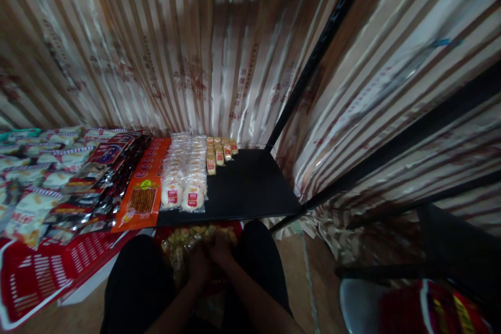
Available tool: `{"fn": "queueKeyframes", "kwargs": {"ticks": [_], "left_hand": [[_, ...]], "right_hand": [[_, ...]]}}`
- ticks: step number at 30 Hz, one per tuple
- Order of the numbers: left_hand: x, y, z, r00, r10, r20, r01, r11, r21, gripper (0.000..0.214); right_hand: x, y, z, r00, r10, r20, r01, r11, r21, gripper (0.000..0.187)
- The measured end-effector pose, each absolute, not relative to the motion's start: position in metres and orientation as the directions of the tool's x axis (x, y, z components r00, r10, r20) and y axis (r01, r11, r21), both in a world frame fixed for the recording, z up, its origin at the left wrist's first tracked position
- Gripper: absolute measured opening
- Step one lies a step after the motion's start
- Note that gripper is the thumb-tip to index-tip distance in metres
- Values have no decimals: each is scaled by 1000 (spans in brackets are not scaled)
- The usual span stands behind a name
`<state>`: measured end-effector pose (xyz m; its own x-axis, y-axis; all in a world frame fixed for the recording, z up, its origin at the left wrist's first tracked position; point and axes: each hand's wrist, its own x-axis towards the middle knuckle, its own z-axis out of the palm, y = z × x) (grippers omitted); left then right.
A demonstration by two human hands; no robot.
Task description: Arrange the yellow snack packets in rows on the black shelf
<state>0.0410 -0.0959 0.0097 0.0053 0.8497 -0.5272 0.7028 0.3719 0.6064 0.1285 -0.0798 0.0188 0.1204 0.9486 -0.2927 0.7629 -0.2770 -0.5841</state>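
Both my hands are low in the view, between my knees, inside a bag or bin of small yellow wrapped snacks (183,242). My left hand (198,266) and my right hand (221,251) are close together with fingers curled into the pile; it is dark there and I cannot make out what they grip. Above them is a black shelf (250,188) with two rows of round white cakes in clear wrap (183,172) and two short rows of small yellow packets (219,152) at the back.
Left along the shelf lie orange flat packs (143,188), dark red-black packets (102,172) and white snack bags (35,167). A red plastic basket (35,276) stands at lower left. Black shelf posts (313,62) and striped wrapping surround the shelf. A red package (430,308) lies at lower right.
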Motion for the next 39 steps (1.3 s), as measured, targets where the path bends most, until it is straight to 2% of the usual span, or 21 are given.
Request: {"fn": "queueKeyframes", "kwargs": {"ticks": [2, 4, 8, 10, 13, 16, 18, 20, 25, 27, 29, 32, 35, 39], "left_hand": [[39, -96, 14, 37, 866, -499, 689, 340, 640, 34], [34, -95, 21, 72, 887, -456, 686, 288, 668, 33], [19, -93, 41, 225, 927, -301, 695, 64, 717, 34], [12, -90, 53, 319, 915, -248, 688, -43, 724, 35], [5, -81, 75, 400, 898, -184, 673, -152, 724, 38], [4, -70, 94, 459, 875, -150, 629, -201, 751, 43], [6, -62, 104, 485, 867, -115, 571, -214, 792, 47], [11, -55, 113, 493, 866, -84, 525, -220, 822, 49], [30, -35, 136, 509, 860, -29, 466, -248, 850, 51], [41, -26, 141, 450, 893, -8, 410, -199, 890, 57], [55, -17, 142, 325, 945, -38, 346, -82, 935, 60], [75, -7, 138, 131, 988, -82, 254, 46, 966, 49], [92, 2, 132, 112, 991, -68, 219, 42, 975, 33], [104, 19, 130, 90, 991, -98, 308, 66, 949, 30]], "right_hand": [[133, -85, 22, 132, 934, -331, 728, -318, -608, 31], [139, -90, 31, 120, 942, -312, 746, -293, -598, 30], [153, -100, 65, 63, 988, -144, 865, -126, -485, 36], [160, -101, 83, -50, 994, -97, 890, 0, -456, 37], [170, -98, 102, -254, 957, -139, 831, 142, -537, 31], [178, -93, 111, -318, 927, -200, 721, 100, -685, 36], [182, -91, 114, -286, 939, -188, 683, 62, -728, 45], [187, -90, 117, -251, 955, -159, 679, 57, -732, 45], [197, -82, 127, -190, 979, -79, 654, 66, -753, 25], [201, -74, 131, -115, 993, -17, 674, 66, -736, 21], [204, -61, 133, -34, 999, 32, 677, 46, -734, 21], [208, -35, 128, 110, 991, 82, 671, -13, -741, 21], [210, -7, 118, 224, 967, 121, 720, -80, -689, 20], [208, 24, 109, 297, 950, 96, 770, -179, -613, 20]]}}
